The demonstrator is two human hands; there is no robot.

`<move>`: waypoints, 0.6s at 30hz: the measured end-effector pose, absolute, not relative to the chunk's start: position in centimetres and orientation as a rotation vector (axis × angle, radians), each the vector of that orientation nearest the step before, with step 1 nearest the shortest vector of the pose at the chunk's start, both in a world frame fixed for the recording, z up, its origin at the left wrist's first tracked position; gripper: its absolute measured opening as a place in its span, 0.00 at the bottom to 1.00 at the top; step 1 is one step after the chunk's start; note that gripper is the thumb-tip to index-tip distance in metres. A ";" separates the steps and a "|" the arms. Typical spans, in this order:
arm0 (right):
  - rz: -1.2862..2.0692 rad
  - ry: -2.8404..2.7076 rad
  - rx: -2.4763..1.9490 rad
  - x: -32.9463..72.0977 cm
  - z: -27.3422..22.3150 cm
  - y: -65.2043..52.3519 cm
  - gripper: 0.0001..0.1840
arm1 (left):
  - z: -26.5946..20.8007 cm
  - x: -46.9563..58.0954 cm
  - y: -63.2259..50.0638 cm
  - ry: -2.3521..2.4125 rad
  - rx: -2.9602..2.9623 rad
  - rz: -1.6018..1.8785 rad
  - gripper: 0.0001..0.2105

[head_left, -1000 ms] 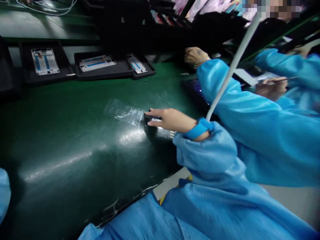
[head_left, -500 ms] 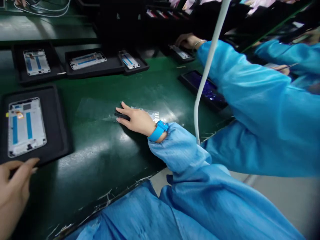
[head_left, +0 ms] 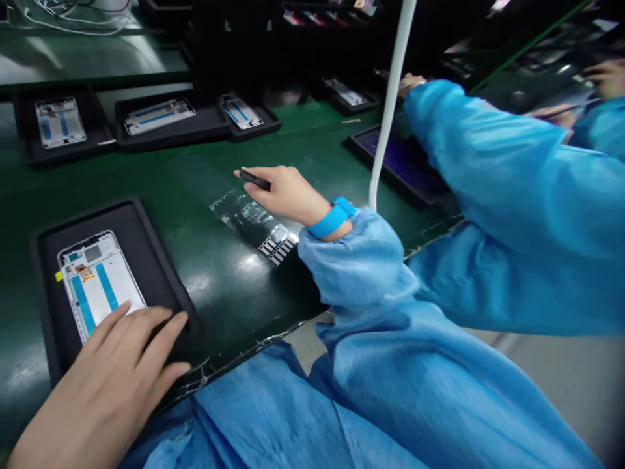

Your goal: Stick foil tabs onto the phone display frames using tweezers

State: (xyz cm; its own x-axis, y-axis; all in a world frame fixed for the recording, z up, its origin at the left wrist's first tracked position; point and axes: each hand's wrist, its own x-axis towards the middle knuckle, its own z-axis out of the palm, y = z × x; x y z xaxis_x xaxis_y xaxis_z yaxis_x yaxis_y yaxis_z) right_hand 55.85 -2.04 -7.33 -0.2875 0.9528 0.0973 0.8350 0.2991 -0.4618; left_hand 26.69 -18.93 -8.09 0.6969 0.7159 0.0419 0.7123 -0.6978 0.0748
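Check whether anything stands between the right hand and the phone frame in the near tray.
Only the low rim of the near tray stands between the right hand, holding a black tool, and the phone frame; nothing taller is visible. The left hand covers the frame's near end.

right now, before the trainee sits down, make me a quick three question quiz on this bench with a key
1. Multiple choice: what does the right hand hold? A) a white cable B) a black pen-like tool C) a pair of scissors

2. True or false: the clear sheet with small white rectangles lies on the green tabletop, outside the black tray that the left hand reaches over.

3. Fill in: a yellow tab sticks out at the ____ edge, as pictured, of the phone frame in that tray.

Key: 1 B; 2 true; 3 left.
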 end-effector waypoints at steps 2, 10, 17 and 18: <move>0.568 -2.340 -1.613 58.1 -8.0 -3.4 0.21 | -7.9 29.3 -16.9 1.128 2.886 0.188 0.22; 0.714 -2.001 -1.654 56.5 -11.8 -8.5 0.20 | -10.8 35.9 -10.8 1.001 2.876 0.114 0.25; 1.121 -1.334 -1.475 57.2 -10.5 -8.1 0.25 | -11.9 36.4 -9.3 1.104 2.780 0.103 0.23; 1.189 -1.287 -1.491 57.3 -10.7 -8.4 0.23 | -12.0 36.5 -9.3 1.117 2.777 0.109 0.23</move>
State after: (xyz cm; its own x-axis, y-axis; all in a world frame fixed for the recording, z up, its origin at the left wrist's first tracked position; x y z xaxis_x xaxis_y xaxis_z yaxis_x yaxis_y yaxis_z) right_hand 57.33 -8.37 -10.66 0.0330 0.9895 -0.1410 0.2190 -0.1448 -0.9649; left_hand 36.52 -9.31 -11.96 0.7207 0.6931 0.0123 0.6825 -0.7126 0.1625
